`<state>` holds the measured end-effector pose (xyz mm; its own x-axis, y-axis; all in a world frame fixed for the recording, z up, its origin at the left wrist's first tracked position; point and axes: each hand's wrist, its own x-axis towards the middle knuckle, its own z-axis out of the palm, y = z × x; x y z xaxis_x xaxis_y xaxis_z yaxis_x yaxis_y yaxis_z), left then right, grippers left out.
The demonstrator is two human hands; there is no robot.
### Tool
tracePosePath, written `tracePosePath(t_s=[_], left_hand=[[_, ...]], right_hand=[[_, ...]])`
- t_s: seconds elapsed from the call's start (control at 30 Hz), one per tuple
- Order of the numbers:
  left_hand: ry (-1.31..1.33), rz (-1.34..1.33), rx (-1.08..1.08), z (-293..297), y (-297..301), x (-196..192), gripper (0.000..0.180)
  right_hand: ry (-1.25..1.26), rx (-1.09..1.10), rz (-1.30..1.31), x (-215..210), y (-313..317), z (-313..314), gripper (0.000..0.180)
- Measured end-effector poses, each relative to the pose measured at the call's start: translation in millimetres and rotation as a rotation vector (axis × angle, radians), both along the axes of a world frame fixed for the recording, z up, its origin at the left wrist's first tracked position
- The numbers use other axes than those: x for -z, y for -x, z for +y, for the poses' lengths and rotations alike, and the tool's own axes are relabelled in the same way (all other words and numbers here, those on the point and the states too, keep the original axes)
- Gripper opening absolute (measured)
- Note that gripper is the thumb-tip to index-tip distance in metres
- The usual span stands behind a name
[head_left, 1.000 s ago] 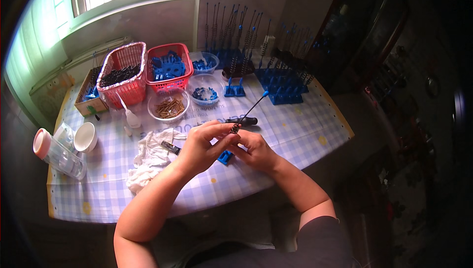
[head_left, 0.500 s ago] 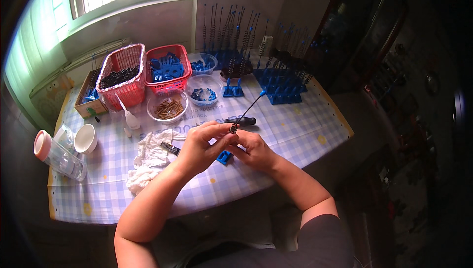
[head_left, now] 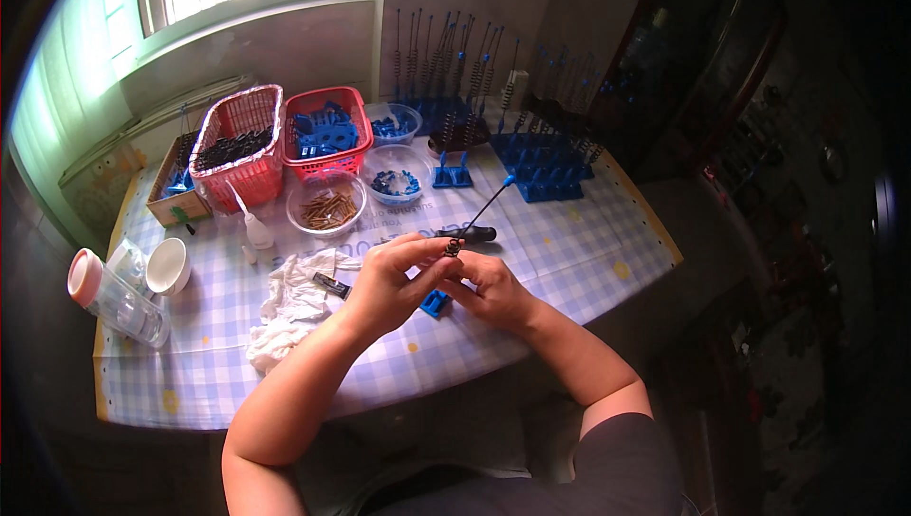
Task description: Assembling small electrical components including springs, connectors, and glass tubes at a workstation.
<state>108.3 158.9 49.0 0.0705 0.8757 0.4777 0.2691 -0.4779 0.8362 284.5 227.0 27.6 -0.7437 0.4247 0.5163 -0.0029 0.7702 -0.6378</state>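
Observation:
Above the near middle of the table, my left hand and my right hand meet, both closed at the fingertips around a small dark coil spring. A thin black rod with a blue tip slants up and to the right out of the spring. Fingers hide its lower end. Under my hands lies a small blue plastic piece, partly covered by them. Just beyond my fingers rests a black handle-like tool, half hidden.
A white cloth with a small black tube lies left of my hands. Farther back stand bowls of brown pins and blue parts, red baskets, a squeeze bottle and blue racks of upright spring rods.
The whole view has shifted very slightly. My hands keep the same grip on the spring and rod, with no other visible movement.

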Motion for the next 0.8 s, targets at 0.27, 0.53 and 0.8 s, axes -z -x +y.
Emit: tracePosePath(t_s=[0.27,0.53,0.8], left_hand=[[-0.063,-0.002,-0.024,0.9,-2.0,2.9,0.021],[-0.074,-0.077,0.006,-0.5,1.2,2.3,0.035],[0.163,0.139,-0.138,-4.5,10.6,6.4,0.052]], right_hand=[[-0.058,0.003,0.024,5.4,-0.8,2.6,0.015],[0.066,0.076,0.016,-7.0,0.5,-7.4,0.016],[0.502,0.19,0.153,3.0,-6.6,1.3,0.013]])
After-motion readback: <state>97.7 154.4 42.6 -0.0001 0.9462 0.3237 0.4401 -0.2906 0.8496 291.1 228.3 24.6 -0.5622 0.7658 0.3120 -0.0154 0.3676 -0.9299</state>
